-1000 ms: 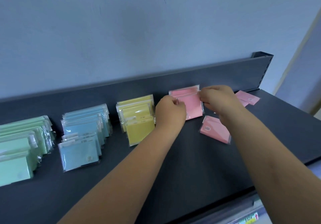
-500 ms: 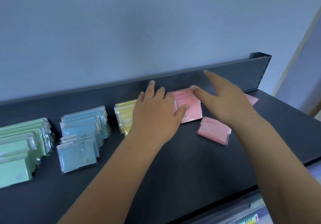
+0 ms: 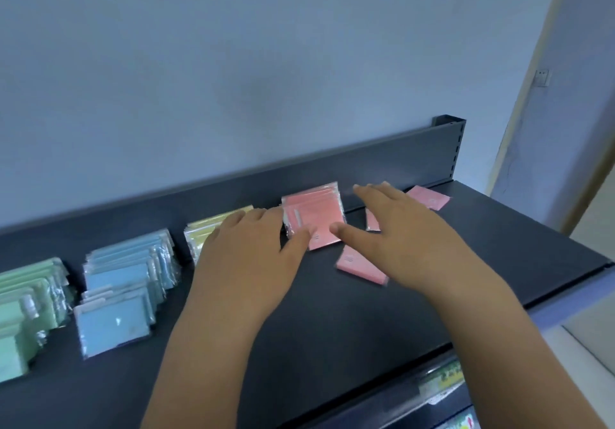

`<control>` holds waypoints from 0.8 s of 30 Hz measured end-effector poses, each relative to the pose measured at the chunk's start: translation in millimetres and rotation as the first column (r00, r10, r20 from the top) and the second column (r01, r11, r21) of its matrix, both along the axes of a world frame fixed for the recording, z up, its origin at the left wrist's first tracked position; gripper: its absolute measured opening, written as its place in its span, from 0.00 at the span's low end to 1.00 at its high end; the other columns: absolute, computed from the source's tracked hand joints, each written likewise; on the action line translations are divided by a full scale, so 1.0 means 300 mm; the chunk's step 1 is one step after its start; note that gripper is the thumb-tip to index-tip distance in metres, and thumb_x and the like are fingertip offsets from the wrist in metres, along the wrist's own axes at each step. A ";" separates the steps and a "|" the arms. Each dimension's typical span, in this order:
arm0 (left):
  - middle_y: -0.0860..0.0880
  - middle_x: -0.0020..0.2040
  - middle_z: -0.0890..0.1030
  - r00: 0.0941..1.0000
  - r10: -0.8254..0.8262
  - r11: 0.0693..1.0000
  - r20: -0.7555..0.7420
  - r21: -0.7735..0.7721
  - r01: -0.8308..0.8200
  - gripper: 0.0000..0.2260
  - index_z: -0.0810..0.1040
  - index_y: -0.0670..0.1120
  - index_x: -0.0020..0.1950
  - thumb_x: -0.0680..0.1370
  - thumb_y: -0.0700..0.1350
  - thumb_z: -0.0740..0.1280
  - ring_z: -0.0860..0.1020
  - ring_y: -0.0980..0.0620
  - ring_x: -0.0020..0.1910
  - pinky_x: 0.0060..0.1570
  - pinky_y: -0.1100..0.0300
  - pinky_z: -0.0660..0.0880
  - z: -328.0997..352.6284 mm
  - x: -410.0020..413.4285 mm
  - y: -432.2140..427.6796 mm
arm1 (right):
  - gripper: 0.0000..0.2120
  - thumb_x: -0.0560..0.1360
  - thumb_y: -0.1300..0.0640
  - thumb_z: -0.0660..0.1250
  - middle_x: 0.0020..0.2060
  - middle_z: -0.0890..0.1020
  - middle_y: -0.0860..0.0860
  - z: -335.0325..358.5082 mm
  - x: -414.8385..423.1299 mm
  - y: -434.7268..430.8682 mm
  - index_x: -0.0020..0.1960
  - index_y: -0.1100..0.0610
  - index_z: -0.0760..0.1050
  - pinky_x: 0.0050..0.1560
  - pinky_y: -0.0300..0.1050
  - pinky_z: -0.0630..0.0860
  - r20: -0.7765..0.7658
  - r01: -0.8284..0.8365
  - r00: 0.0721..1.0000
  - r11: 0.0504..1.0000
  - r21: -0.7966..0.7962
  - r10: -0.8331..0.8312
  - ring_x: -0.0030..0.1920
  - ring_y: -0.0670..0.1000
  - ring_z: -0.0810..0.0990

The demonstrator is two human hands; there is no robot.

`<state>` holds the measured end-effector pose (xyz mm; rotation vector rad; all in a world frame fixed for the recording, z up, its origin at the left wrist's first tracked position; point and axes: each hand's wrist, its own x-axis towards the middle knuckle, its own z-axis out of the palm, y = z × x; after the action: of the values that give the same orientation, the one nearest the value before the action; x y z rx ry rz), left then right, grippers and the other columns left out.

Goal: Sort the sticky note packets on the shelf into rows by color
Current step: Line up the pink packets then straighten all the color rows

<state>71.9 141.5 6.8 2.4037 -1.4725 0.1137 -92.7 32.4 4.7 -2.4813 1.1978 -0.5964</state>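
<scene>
We log the pink stack (image 3: 314,215) at frame centre, against the shelf's (image 3: 332,328) back wall. Left hand (image 3: 246,255) and right hand (image 3: 399,235) are spread wide and grip nothing, thumbs touching its lower corners. Dark shelf surface shows between packets and front lip. The left hand covers most of the yellow row (image 3: 213,229), the right hand overlaps a loose pink packet (image 3: 361,267), and the green row (image 3: 23,302) is cut off at the left edge.

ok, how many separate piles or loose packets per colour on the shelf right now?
Green row: 1
Blue row: 1
Yellow row: 1
Pink stack: 1
Loose pink: 3, front packet, back packet, hidden packet partly behind the right hand
Total: 7
</scene>
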 end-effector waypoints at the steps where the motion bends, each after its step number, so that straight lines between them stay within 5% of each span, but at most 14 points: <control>1: 0.54 0.63 0.78 1.000 0.003 1.000 -0.013 -0.013 -0.003 0.23 0.75 0.55 0.68 0.81 0.66 0.54 0.71 0.50 0.68 0.64 0.49 0.71 -0.009 -0.029 -0.017 | 0.35 0.78 0.31 0.59 0.80 0.61 0.40 -0.003 -0.041 -0.020 0.80 0.43 0.60 0.72 0.48 0.63 -0.004 0.005 1.000 1.000 0.008 -0.005 0.81 0.43 0.54; 11: 0.49 0.62 0.80 0.981 0.076 0.973 -0.178 -0.201 -0.112 0.26 0.80 0.46 0.63 0.81 0.65 0.57 0.74 0.46 0.62 0.61 0.47 0.73 -0.134 -0.353 -0.192 | 0.33 0.80 0.35 0.61 0.78 0.65 0.44 -0.039 -0.479 -0.281 0.81 0.46 0.60 0.63 0.42 0.62 -0.010 0.037 0.999 0.999 0.016 -0.037 0.76 0.48 0.65; 15: 0.54 0.64 0.79 0.981 0.063 0.977 -0.184 -0.187 -0.098 0.33 0.79 0.51 0.65 0.76 0.69 0.49 0.71 0.50 0.65 0.65 0.51 0.71 -0.183 -0.479 -0.231 | 0.33 0.79 0.35 0.61 0.78 0.65 0.44 -0.066 -0.579 -0.342 0.81 0.45 0.60 0.67 0.46 0.65 -0.003 0.011 1.000 0.999 0.030 -0.011 0.76 0.49 0.65; 19: 0.55 0.68 0.76 0.978 0.095 0.985 -0.188 -0.127 -0.120 0.24 0.77 0.52 0.67 0.80 0.65 0.57 0.67 0.52 0.68 0.66 0.55 0.67 -0.194 -0.541 -0.262 | 0.34 0.80 0.35 0.61 0.80 0.62 0.44 -0.074 -0.619 -0.395 0.81 0.45 0.58 0.74 0.49 0.63 -0.021 -0.027 0.999 0.998 0.064 0.028 0.80 0.48 0.60; 24: 0.55 0.69 0.75 0.976 0.133 0.982 -0.175 -0.110 -0.153 0.26 0.76 0.52 0.69 0.79 0.65 0.57 0.67 0.52 0.70 0.67 0.55 0.67 -0.190 -0.528 -0.294 | 0.33 0.80 0.37 0.62 0.78 0.64 0.43 -0.067 -0.614 -0.463 0.81 0.45 0.58 0.65 0.44 0.64 0.018 -0.065 0.998 0.995 0.077 0.064 0.77 0.47 0.64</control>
<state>-86.4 53.2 -50.3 2.3544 -1.1830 0.0332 -276.7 -106.7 -15.4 -2.4360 1.1090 -0.5412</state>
